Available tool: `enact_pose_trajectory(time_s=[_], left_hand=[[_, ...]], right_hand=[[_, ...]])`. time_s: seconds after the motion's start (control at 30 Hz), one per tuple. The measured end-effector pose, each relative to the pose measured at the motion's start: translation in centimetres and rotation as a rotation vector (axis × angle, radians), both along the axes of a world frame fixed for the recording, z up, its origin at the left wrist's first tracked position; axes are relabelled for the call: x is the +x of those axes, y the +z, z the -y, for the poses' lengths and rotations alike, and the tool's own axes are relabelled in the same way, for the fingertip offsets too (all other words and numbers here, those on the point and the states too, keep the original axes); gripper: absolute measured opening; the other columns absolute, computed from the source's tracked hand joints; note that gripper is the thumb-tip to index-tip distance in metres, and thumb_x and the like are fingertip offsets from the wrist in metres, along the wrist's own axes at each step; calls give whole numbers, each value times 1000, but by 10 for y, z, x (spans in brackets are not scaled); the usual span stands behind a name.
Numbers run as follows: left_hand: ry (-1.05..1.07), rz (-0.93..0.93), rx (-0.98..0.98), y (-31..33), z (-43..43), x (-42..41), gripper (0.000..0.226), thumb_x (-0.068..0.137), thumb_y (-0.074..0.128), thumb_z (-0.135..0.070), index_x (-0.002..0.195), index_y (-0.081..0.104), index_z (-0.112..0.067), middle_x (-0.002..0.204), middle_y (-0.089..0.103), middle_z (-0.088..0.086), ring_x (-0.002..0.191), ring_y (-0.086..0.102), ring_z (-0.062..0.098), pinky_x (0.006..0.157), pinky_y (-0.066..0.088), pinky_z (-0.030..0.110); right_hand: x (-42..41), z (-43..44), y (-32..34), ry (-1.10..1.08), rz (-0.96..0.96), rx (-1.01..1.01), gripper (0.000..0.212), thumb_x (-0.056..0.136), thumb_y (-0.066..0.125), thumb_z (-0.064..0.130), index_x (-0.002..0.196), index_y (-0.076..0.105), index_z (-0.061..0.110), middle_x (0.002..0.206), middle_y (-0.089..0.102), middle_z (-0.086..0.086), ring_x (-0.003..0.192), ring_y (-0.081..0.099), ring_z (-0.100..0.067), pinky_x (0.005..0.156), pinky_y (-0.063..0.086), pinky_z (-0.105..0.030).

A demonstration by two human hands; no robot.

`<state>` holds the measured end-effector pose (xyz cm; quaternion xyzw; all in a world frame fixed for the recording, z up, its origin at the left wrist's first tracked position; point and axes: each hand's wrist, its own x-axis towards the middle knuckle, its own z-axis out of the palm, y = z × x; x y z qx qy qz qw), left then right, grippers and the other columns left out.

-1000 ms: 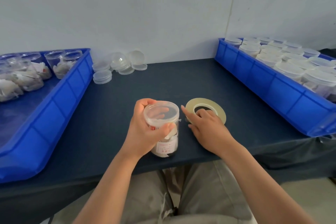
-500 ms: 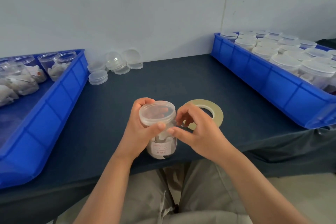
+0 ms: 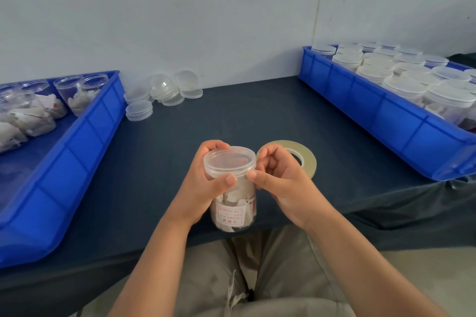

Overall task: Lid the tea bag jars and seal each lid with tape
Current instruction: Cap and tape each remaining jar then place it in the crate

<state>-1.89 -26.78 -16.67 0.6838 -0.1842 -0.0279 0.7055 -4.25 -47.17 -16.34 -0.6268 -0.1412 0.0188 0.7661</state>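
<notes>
A clear plastic jar (image 3: 235, 210) of tea bags, with a clear lid (image 3: 229, 161) on top, stands near the table's front edge. My left hand (image 3: 203, 188) grips the jar just under the lid, thumb at the front. My right hand (image 3: 280, 181) is at the lid's right side, its thumb tip against the rim and its fingers curled behind. A flat roll of yellowish tape (image 3: 305, 157) lies on the table just behind my right hand, partly hidden by it.
A blue tray (image 3: 85, 141) at the left holds open jars of tea bags (image 3: 82, 92). A blue tray (image 3: 386, 116) at the right holds several lidded jars (image 3: 404, 85). Loose clear lids (image 3: 164, 92) lie by the back wall. The table is dark blue (image 3: 219, 116).
My right hand left the tape roll and came to the jar's lid. The jar was lifted and tilted slightly towards me in my left hand.
</notes>
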Motion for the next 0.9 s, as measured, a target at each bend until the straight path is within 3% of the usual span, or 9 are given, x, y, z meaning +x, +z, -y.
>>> enact_pose_trajectory(time_s=[0.13, 0.23, 0.3, 0.4, 0.47, 0.53, 0.7, 0.8, 0.9], left_hand=[[-55, -7, 18, -1, -3, 2, 93, 68, 91, -68, 138, 48, -23, 132, 69, 3, 124, 68, 27, 94, 58, 33], [-90, 17, 41, -2, -3, 3, 106, 73, 87, -69, 153, 39, -20, 148, 62, 5, 136, 62, 30, 107, 56, 42], [-28, 57, 66, -2, -2, 2, 103, 74, 82, -75, 152, 43, -20, 149, 61, 5, 136, 61, 30, 108, 55, 46], [137, 147, 115, -5, -2, -4, 90, 83, 66, -83, 151, 51, -26, 141, 66, -1, 131, 64, 22, 102, 57, 34], [153, 174, 118, -9, -1, -8, 82, 93, 55, -81, 156, 46, -29, 144, 64, -7, 134, 62, 18, 102, 53, 23], [173, 194, 149, -10, 0, -10, 83, 93, 53, -81, 156, 43, -28, 143, 63, -8, 134, 61, 18, 101, 53, 23], [206, 193, 173, -11, 3, -7, 71, 91, 60, -64, 152, 46, -32, 137, 66, -11, 128, 65, 16, 103, 57, 43], [189, 194, 198, -10, 2, -6, 69, 92, 58, -65, 153, 45, -35, 136, 66, -15, 127, 65, 14, 101, 57, 35], [163, 167, 171, -9, 0, -6, 72, 93, 57, -69, 154, 45, -33, 137, 65, -14, 129, 64, 14, 102, 56, 30]], right_hand=[[0, 5, 0, 37, 8, -29, 50, 84, 88, 39, 130, 69, 38, 84, 63, -3, 80, 62, -15, 79, 55, -24], [-2, 3, 0, 10, 50, -74, 39, 87, 83, 41, 125, 73, 41, 82, 61, -1, 78, 59, -16, 77, 55, -27], [-4, 0, 1, -37, 67, -84, 31, 91, 82, 40, 121, 73, 42, 87, 61, -7, 84, 60, -21, 80, 57, -30], [-8, -7, 1, -88, 70, -38, 30, 88, 81, 39, 117, 73, 37, 114, 69, -5, 112, 66, -26, 96, 60, -40], [-10, -11, 2, -73, 70, 30, 31, 89, 79, 31, 118, 70, 27, 124, 72, 10, 121, 67, -16, 94, 59, -31], [-11, -15, 2, -44, 76, 65, 33, 91, 75, 23, 122, 65, 18, 126, 73, 13, 122, 69, -13, 93, 58, -25], [-12, -16, -2, -61, 113, 26, 35, 100, 67, 19, 133, 57, 10, 131, 70, 3, 126, 67, -19, 98, 57, -28], [-12, -20, -4, -94, 126, -37, 43, 95, 79, 22, 132, 55, 19, 130, 71, 5, 122, 68, -21, 94, 60, -33], [-11, -22, -4, -70, 71, 67, 44, 92, 78, 26, 130, 60, 17, 127, 74, 2, 120, 70, -19, 92, 60, -29]])
